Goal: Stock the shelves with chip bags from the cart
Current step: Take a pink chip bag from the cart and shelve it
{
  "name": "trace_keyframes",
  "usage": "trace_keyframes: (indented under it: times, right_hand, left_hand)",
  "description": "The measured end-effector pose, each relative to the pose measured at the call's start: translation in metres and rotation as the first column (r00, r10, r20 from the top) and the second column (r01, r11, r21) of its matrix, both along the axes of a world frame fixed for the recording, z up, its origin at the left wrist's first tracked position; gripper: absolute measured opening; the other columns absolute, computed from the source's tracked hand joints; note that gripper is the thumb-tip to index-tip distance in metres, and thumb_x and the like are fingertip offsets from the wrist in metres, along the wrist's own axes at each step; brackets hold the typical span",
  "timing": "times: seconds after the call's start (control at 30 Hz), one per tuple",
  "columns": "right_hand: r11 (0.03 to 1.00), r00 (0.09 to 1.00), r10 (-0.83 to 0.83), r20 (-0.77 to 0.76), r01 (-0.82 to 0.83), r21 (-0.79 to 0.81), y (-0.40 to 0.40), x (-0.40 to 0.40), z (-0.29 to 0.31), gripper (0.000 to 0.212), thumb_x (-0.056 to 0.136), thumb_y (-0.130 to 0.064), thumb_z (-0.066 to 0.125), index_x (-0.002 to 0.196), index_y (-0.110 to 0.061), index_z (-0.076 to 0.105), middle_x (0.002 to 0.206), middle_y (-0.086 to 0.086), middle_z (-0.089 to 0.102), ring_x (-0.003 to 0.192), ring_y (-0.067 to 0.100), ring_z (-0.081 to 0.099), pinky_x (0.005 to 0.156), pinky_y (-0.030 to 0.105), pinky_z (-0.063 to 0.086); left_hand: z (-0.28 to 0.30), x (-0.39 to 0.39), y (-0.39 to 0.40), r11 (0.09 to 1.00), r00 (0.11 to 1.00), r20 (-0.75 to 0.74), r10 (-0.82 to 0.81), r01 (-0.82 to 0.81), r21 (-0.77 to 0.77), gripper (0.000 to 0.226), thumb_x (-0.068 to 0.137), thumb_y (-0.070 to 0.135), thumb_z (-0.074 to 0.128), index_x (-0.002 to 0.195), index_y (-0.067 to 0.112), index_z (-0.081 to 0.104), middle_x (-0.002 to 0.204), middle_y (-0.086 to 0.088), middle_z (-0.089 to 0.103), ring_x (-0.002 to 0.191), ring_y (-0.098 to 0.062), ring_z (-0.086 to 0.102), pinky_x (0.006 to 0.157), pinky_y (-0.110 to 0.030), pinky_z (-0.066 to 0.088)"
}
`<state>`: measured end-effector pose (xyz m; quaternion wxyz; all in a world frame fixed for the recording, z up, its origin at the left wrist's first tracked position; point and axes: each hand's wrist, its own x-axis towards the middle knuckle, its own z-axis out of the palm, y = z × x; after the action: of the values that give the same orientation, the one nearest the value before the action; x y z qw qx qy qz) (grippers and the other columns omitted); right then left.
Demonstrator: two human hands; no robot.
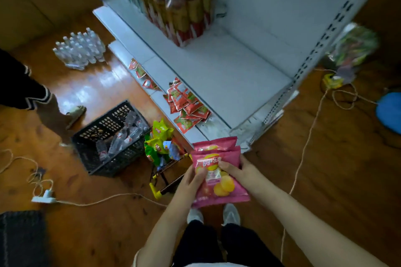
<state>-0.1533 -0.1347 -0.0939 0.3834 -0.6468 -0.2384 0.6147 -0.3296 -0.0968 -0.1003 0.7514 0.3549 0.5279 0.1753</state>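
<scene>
Head view, looking down at a person standing on a wooden floor in front of a white shelf unit (227, 71). Both hands hold pink chip bags (219, 171) just below the near corner of the shelf unit, above the person's shoes. At least two pink bags are stacked, one partly behind the other. The left hand (191, 180) grips the left edge of the front bag, fingers curled onto its face. The right hand (236, 169) grips the right side, thumb and fingers pinching the bag near its middle.

Left of the pink bags, beside the shelf unit's base, stands a cart (162, 175) with a yellow-tipped frame, holding green and yellow chip bags (159, 138). Left of the cart sits a black crate (108, 136) with plastic bottles inside. On a lower level of the shelf unit lie red packets (186, 104). Higher on it stand tall wrapped tubes (178, 4). Far left of the shelf unit, a bottle pack (80, 50) rests on the floor, and another person's leg and sandal (73, 112) show near the crate.
</scene>
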Motion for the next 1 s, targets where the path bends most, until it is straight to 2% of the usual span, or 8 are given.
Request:
trace_keyframes:
  times: [0.13, 0.2, 0.27, 0.37, 0.47, 0.63, 0.77, 1.0]
  right_hand:
    - [0.985, 0.984, -0.171, -0.055, 0.172, 0.015, -0.039, 0.024, 0.02, 0.05, 0.081, -0.033, 0.075, 0.125, -0.022, 0.054, 0.112, 0.001, 0.071, 0.099, 0.017, 0.07, 0.088, 0.033, 0.056]
    - [0.964, 0.964, -0.264, -0.023, 0.265, 0.025, -0.056, 0.032, 0.031, 0.054, 0.076, -0.044, 0.077, 0.123, -0.027, 0.056, 0.111, -0.005, 0.072, 0.1, 0.012, 0.069, 0.092, 0.032, 0.054]
    - [0.943, 0.942, -0.331, 0.054, 0.33, 0.03, -0.073, 0.037, 0.041, 0.065, 0.064, -0.062, 0.077, 0.118, -0.031, 0.059, 0.108, -0.01, 0.072, 0.1, 0.009, 0.069, 0.093, 0.031, 0.054]
    - [0.855, 0.85, -0.519, 0.086, 0.517, 0.055, -0.099, 0.034, 0.05, 0.058, 0.067, -0.051, 0.081, 0.116, -0.026, 0.061, 0.107, -0.004, 0.073, 0.097, 0.014, 0.071, 0.077, 0.031, 0.059]
    - [0.714, 0.713, -0.699, 0.052, 0.695, 0.078, -0.123, 0.027, 0.056, 0.046, 0.074, -0.03, 0.082, 0.114, -0.017, 0.062, 0.104, 0.009, 0.073, 0.086, 0.028, 0.073, 0.06, 0.042, 0.061]
    - [0.554, 0.538, -0.832, 0.133, 0.818, 0.154, -0.171, 0.032, 0.07, 0.043, 0.075, -0.029, 0.081, 0.113, -0.019, 0.062, 0.101, 0.003, 0.074, 0.082, 0.017, 0.074, 0.057, 0.023, 0.056]
    - [0.453, 0.426, -0.89, 0.162, 0.865, 0.215, -0.209, 0.044, 0.074, 0.049, 0.072, -0.036, 0.082, 0.113, -0.022, 0.06, 0.101, 0.0, 0.074, 0.086, 0.012, 0.073, 0.071, 0.027, 0.06]
    - [0.291, 0.25, -0.951, 0.182, 0.921, 0.258, -0.254, 0.074, 0.068, 0.052, 0.073, -0.039, 0.081, 0.116, -0.022, 0.058, 0.104, -0.001, 0.072, 0.086, 0.009, 0.072, 0.068, 0.02, 0.057]
  left_hand:
    - [0.02, 0.038, -0.015, 0.995, 0.995, -0.026, -0.096, 0.096, 0.001, 0.092, 0.057, 0.057, 0.086, 0.132, 0.013, 0.054, 0.107, -0.01, 0.074, 0.086, -0.023, 0.075, 0.066, -0.029, 0.058]
    - [0.026, 0.054, -0.02, 0.985, 0.985, -0.053, -0.165, 0.167, 0.047, 0.072, 0.072, 0.047, 0.081, 0.131, 0.017, 0.053, 0.105, -0.006, 0.073, 0.08, -0.016, 0.075, 0.063, -0.026, 0.058]
    - [0.029, 0.068, -0.024, 0.958, 0.966, -0.073, -0.249, 0.257, 0.129, 0.069, 0.074, 0.042, 0.078, 0.135, 0.02, 0.053, 0.113, -0.005, 0.071, 0.093, -0.019, 0.074, 0.073, -0.031, 0.06]
    - [0.033, 0.086, -0.032, 0.862, 0.902, -0.106, -0.418, 0.431, 0.266, 0.079, 0.066, 0.058, 0.081, 0.134, 0.029, 0.053, 0.125, -0.002, 0.067, 0.109, -0.018, 0.068, 0.091, -0.041, 0.057]
    - [0.037, 0.102, -0.048, 0.806, 0.85, -0.042, -0.525, 0.513, 0.295, 0.068, 0.073, 0.045, 0.08, 0.133, 0.027, 0.054, 0.124, -0.005, 0.067, 0.103, -0.018, 0.07, 0.072, -0.031, 0.06]
    - [0.048, 0.13, -0.084, 0.694, 0.749, -0.012, -0.663, 0.62, 0.366, 0.076, 0.072, 0.05, 0.068, 0.142, 0.032, 0.045, 0.13, 0.003, 0.061, 0.106, -0.014, 0.067, 0.066, -0.018, 0.057]
    - [0.061, 0.16, -0.111, 0.567, 0.623, 0.033, -0.782, 0.687, 0.455, 0.069, 0.079, 0.044, 0.066, 0.143, 0.032, 0.043, 0.127, 0.008, 0.063, 0.101, 0.004, 0.066, 0.07, -0.012, 0.053]
    - [0.072, 0.211, -0.151, 0.45, 0.491, 0.054, -0.869, 0.74, 0.5, 0.062, 0.082, 0.043, 0.065, 0.14, 0.034, 0.044, 0.12, 0.01, 0.066, 0.102, -0.002, 0.068, 0.072, -0.015, 0.055]
